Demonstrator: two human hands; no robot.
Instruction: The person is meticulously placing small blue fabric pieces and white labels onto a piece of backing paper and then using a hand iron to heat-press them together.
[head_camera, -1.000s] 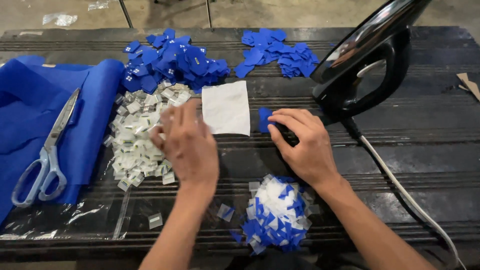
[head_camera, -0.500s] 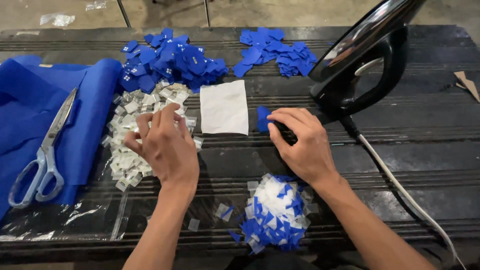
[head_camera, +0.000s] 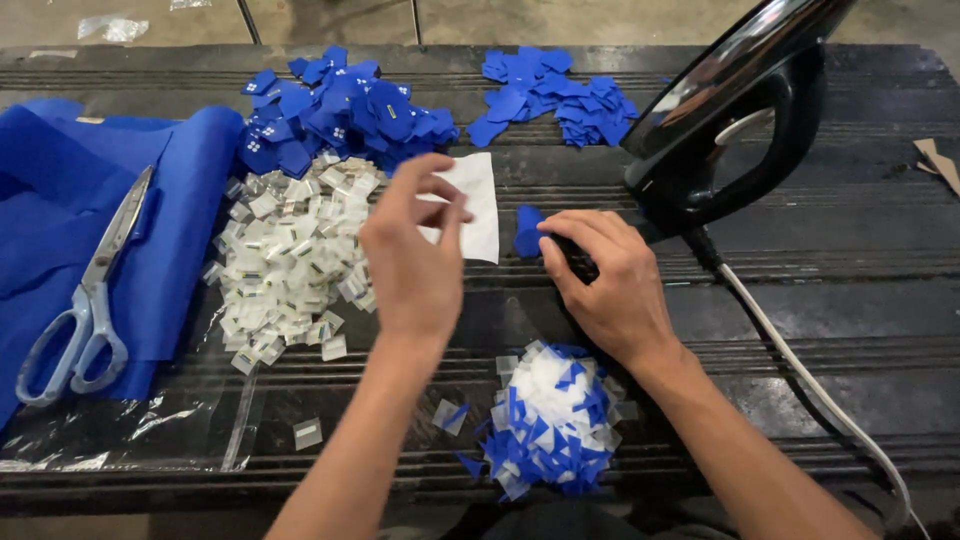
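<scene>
My left hand (head_camera: 415, 255) hovers above the black table (head_camera: 820, 260), fingers pinched together over a white rectangular sheet (head_camera: 478, 205); whether a small tag sits in the pinch is hidden. My right hand (head_camera: 605, 285) rests on the table and presses a small blue fabric piece (head_camera: 527, 230) with its fingertips. Left of my left hand lies a heap of small white-clear tags (head_camera: 290, 255). Near the front edge sits a mound of blue-and-white finished pieces (head_camera: 550, 415).
A black iron (head_camera: 735, 120) stands at the right, its white cord (head_camera: 820, 400) running toward the front. Two piles of blue pieces (head_camera: 345, 110), (head_camera: 555, 95) lie at the back. Blue cloth (head_camera: 60, 210) with scissors (head_camera: 85, 290) lies left.
My left hand has lifted off the white tag heap and moved right, fingers now pinched above the white sheet. My right hand has stayed on the blue piece.
</scene>
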